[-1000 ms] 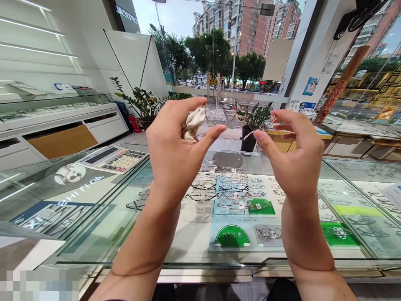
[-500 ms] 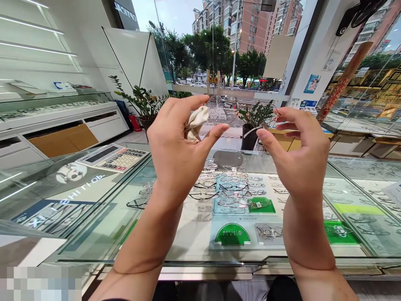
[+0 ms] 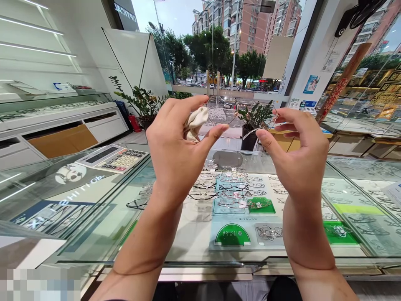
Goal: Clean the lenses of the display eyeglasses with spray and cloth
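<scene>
Thin-rimmed eyeglasses [image 3: 235,114] are held up over the counter, between both hands and facing the window. My left hand [image 3: 173,146] is closed, with a crumpled off-white cloth [image 3: 196,121] tucked in its palm. Its index finger and thumb are at the left edge of the eyeglasses. My right hand [image 3: 303,154] grips the other side near the hinge, thumb and index finger curled, the other fingers loosely bent. A pale temple tip shows beside the right thumb. The fine rims are hard to make out against the street behind.
Below the hands lies a glass display case [image 3: 200,262] with rows of spectacle frames [image 3: 234,187] inside. A large calculator [image 3: 113,158] rests on its left top. Potted plants [image 3: 249,138] stand beyond, before the glass door.
Almost nothing differs. Both hands keep the eyeglasses raised in the same place, and the view has shifted very slightly.
</scene>
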The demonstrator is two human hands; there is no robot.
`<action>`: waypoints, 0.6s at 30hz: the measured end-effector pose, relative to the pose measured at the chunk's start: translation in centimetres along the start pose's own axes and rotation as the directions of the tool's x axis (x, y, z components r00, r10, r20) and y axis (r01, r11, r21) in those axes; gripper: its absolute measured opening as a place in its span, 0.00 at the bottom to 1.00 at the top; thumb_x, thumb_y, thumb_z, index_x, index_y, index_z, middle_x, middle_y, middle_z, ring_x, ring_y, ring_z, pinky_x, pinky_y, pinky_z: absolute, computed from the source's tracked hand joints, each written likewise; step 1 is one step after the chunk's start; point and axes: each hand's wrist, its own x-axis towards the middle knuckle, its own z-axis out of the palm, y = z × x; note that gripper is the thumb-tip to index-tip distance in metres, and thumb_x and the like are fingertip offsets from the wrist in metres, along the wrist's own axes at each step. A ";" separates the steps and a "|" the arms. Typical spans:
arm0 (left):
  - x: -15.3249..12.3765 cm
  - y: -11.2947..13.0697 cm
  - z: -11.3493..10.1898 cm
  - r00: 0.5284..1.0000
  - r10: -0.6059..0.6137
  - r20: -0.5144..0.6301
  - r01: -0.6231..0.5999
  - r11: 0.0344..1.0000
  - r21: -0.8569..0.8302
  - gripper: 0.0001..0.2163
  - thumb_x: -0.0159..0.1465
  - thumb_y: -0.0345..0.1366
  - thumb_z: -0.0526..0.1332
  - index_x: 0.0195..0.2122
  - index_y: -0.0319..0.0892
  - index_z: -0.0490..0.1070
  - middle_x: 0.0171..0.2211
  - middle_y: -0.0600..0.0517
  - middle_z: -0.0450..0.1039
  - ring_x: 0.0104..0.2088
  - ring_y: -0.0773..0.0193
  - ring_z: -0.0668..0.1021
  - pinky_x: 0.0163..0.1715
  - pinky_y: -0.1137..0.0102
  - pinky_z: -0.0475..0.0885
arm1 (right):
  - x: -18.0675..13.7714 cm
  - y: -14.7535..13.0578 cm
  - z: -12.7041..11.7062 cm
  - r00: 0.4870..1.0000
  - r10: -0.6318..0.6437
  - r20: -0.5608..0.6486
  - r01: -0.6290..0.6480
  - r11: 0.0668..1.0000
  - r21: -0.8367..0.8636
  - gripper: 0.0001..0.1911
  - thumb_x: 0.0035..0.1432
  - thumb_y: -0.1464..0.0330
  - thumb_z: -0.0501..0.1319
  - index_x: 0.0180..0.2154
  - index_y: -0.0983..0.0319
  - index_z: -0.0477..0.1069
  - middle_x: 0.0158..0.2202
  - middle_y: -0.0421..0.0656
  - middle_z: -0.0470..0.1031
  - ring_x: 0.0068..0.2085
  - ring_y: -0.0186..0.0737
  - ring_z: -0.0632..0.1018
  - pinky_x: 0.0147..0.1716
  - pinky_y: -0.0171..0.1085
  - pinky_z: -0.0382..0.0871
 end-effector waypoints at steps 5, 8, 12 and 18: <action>0.1 0.3 0.0 1.000 0.025 -0.011 -0.024 1.000 0.018 0.27 0.61 0.65 0.67 0.54 0.56 0.77 0.46 0.48 0.80 0.48 0.43 0.80 0.46 0.47 0.77 | -0.1 0.0 0.0 1.000 0.008 0.016 -0.008 1.000 0.007 0.20 0.65 0.56 0.69 0.55 0.53 0.76 0.52 0.46 0.80 0.47 0.50 0.82 0.49 0.55 0.79; 0.0 0.1 0.0 1.000 0.020 0.006 -0.020 1.000 0.016 0.27 0.61 0.65 0.67 0.54 0.55 0.77 0.47 0.47 0.80 0.50 0.42 0.80 0.47 0.46 0.76 | -0.1 0.0 -0.1 0.999 0.019 0.029 -0.019 1.000 -0.008 0.19 0.66 0.55 0.67 0.55 0.51 0.76 0.53 0.46 0.79 0.48 0.52 0.82 0.49 0.55 0.80; -0.1 -0.4 0.0 0.999 0.011 0.035 -0.011 1.000 -0.011 0.27 0.64 0.64 0.65 0.56 0.52 0.76 0.49 0.47 0.78 0.53 0.40 0.78 0.49 0.43 0.73 | -0.1 0.0 -0.1 1.000 0.004 0.031 -0.003 0.999 -0.038 0.19 0.66 0.55 0.67 0.55 0.52 0.75 0.53 0.47 0.79 0.48 0.52 0.82 0.48 0.54 0.80; 0.0 -0.1 -0.1 0.999 0.030 0.021 -0.030 0.999 0.039 0.25 0.63 0.63 0.67 0.55 0.54 0.77 0.46 0.48 0.79 0.50 0.44 0.80 0.48 0.46 0.75 | -0.2 0.0 -0.1 0.999 0.007 0.042 -0.005 0.999 -0.049 0.18 0.68 0.53 0.64 0.56 0.49 0.74 0.54 0.47 0.79 0.50 0.54 0.82 0.49 0.55 0.81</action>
